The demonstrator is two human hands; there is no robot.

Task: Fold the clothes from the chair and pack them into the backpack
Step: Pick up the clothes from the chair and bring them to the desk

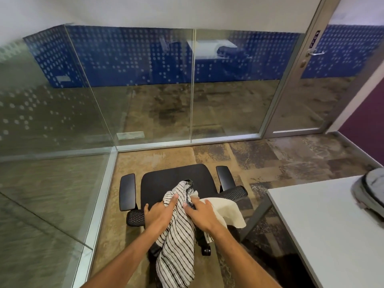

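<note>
A black office chair (176, 177) stands in front of me with clothes draped over its backrest. A white garment with black stripes (178, 242) hangs down the back of the chair toward me. Beside it lies a cream cloth (226, 208). My left hand (160, 210) grips the striped garment at its top left. My right hand (202, 213) rests on the clothes where the striped and cream pieces meet, fingers spread. A grey backpack (369, 194) lies on the white table (324, 225) at the right edge, partly out of view.
Glass partition walls (145, 90) close off the space behind and left of the chair. A glass door (307, 80) with a metal handle is at the back right. Patterned carpet (280, 159) covers the floor between chair and table.
</note>
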